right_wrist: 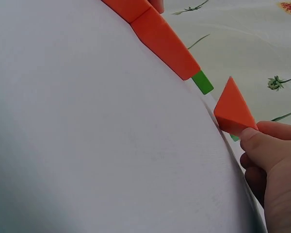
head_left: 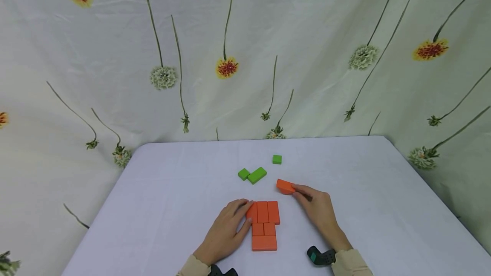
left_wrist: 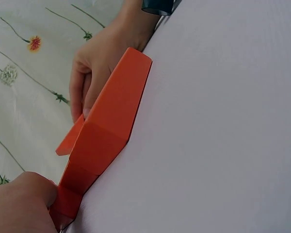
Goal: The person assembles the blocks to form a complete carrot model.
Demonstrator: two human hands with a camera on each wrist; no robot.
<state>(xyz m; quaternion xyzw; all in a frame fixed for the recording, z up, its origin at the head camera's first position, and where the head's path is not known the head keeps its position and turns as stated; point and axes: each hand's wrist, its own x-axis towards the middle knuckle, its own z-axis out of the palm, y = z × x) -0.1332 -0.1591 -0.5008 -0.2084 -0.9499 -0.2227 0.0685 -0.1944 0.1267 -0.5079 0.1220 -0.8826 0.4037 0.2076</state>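
On the white table lies a flat arrangement of orange blocks [head_left: 262, 212], three upright ones side by side at the far end, two small ones below, and a wide one nearest the person. My left hand [head_left: 226, 231] rests at its left edge, fingertips and thumb touching the left upright block. To the right and beyond, my right hand [head_left: 316, 210] pinches an orange triangular block [head_left: 285, 186] between thumb and fingers. The right wrist view shows the triangular block [right_wrist: 233, 107] with its point up. The left wrist view shows the arrangement's orange side [left_wrist: 106, 111].
Beyond the arrangement lie a small green block [head_left: 243, 174], a longer green block [head_left: 257, 175] touching it, and another small green block [head_left: 277, 159] farther back. A flower-print cloth [head_left: 245, 105] hangs behind the table's [head_left: 172, 191] far edge.
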